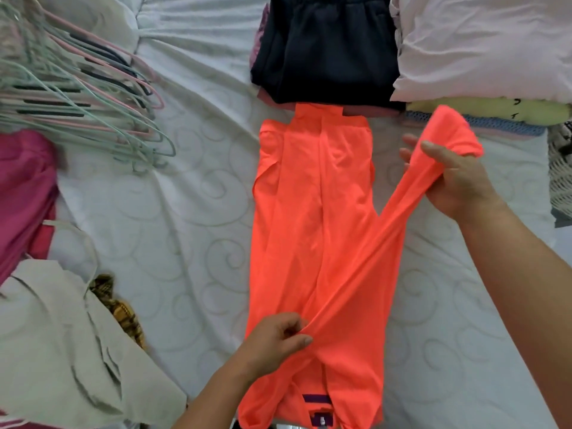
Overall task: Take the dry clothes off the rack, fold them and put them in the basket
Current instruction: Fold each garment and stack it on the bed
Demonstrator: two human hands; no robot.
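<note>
A bright orange shirt (312, 230) lies lengthwise on the white bed sheet (185, 230), its sides folded in and its collar nearest me. My left hand (275, 339) pinches the cloth near the shoulder, low in the view. My right hand (458, 178) grips the orange sleeve and holds it stretched up and out to the right, above the sheet. No rack or basket is in view.
Folded clothes lie at the far edge: a dark navy garment (325, 51), a pale pink stack (483, 48), and a yellow piece (483, 111). A heap of hangers (77, 88) sits far left. A magenta garment (21, 193) and a beige garment (62, 345) lie at left.
</note>
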